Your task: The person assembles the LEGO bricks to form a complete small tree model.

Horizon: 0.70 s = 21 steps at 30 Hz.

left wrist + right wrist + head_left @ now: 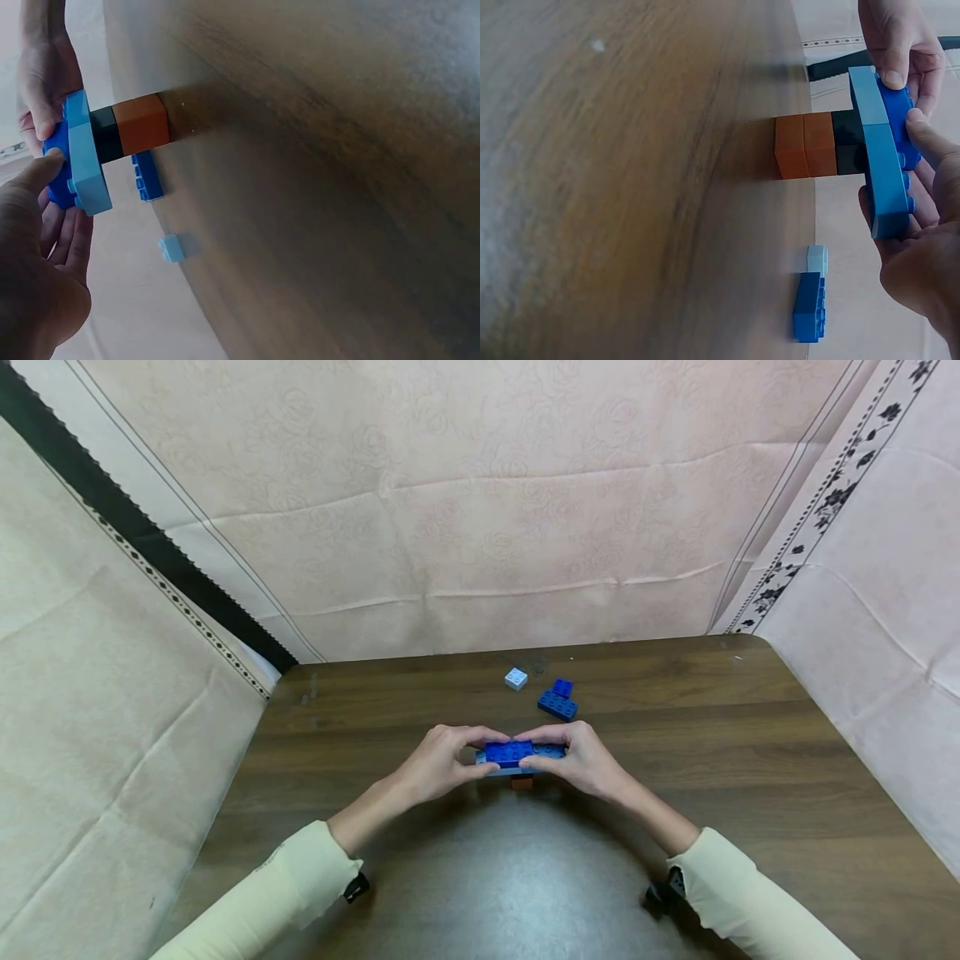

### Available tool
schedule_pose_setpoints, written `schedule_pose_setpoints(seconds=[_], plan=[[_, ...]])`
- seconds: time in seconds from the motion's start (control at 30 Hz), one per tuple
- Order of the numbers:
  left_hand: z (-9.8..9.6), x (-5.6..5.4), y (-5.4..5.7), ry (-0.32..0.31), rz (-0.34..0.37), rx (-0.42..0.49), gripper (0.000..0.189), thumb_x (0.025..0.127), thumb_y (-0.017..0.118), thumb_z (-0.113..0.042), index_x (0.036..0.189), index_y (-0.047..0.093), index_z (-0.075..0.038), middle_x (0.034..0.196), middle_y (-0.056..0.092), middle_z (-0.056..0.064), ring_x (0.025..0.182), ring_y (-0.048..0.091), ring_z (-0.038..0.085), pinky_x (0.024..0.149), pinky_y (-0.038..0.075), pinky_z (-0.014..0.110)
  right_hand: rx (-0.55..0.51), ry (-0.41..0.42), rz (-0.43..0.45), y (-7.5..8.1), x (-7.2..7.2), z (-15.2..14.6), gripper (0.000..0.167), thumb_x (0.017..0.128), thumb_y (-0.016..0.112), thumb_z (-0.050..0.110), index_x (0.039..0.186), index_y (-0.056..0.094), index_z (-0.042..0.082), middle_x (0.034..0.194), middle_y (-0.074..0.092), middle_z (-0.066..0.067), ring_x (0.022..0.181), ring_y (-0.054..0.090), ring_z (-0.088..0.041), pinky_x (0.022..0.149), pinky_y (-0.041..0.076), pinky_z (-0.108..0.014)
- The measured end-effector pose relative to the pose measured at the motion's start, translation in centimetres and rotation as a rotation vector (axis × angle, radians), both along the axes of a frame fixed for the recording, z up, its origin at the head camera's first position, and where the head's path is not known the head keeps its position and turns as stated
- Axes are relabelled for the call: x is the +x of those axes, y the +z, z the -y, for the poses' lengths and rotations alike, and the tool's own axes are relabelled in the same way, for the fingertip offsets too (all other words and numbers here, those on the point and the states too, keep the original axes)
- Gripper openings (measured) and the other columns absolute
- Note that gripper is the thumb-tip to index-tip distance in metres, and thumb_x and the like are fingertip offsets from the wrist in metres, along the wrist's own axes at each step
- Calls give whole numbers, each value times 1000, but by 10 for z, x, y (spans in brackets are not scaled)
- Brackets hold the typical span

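Observation:
A stack of toy building bricks stands upright on the table, close in front of the person. At its foot are orange-brown bricks [805,146], topped by a very dark layer [847,136]. Across that lies a wider layer of light blue bricks [88,169], jutting out on both sides. A dark blue brick [508,753] sits on top, near the middle. From the left, the left hand [442,762] pinches this brick between its thumb in front and fingers behind. The right hand [583,762] pinches it likewise at the right end, both thumbs close together.
Behind the stack, a small light blue brick [516,678] lies near the wooden table's [360,718] far edge. Right of it are a longer dark blue brick [558,705] and a small dark blue one [562,687]. Patterned cloth [480,527] hangs behind the table.

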<state>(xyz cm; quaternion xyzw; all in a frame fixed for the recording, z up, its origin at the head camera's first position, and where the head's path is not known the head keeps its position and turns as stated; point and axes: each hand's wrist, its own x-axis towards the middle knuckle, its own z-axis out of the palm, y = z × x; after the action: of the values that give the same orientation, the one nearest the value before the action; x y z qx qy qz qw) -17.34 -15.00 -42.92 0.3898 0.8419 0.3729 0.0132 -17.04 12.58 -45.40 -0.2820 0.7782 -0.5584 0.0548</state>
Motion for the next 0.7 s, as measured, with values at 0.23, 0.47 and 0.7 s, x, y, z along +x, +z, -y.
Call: schedule_pose_setpoints(seconds=[0.23, 0.47, 0.7], plan=[[5, 0, -15, 27, 207, 147, 39, 101, 76, -21, 139, 71, -19, 134, 72, -2, 120, 69, 15, 103, 56, 41, -17, 0, 8, 0, 0, 1, 32, 94, 84, 13, 125, 78, 8, 120, 78, -8, 100, 77, -17, 85, 63, -32], [6, 4, -32, 29, 391, 315, 35, 106, 68, -16, 141, 69, -14, 135, 72, 5, 110, 73, 22, 93, 61, 36, -22, 7, 26, -1, 0, 2, 32, 94, 84, 12, 125, 78, 8, 119, 78, -8, 99, 77, -18, 84, 63, -33], [2, 7, -35, 55, 416, 352, 35, 105, 70, -16, 140, 70, -14, 136, 71, 5, 113, 73, 22, 94, 60, 34, -27, 9, 32, -1, 1, 1, 32, 94, 84, 11, 125, 78, 8, 119, 78, -8, 99, 77, -19, 84, 63, -33]])
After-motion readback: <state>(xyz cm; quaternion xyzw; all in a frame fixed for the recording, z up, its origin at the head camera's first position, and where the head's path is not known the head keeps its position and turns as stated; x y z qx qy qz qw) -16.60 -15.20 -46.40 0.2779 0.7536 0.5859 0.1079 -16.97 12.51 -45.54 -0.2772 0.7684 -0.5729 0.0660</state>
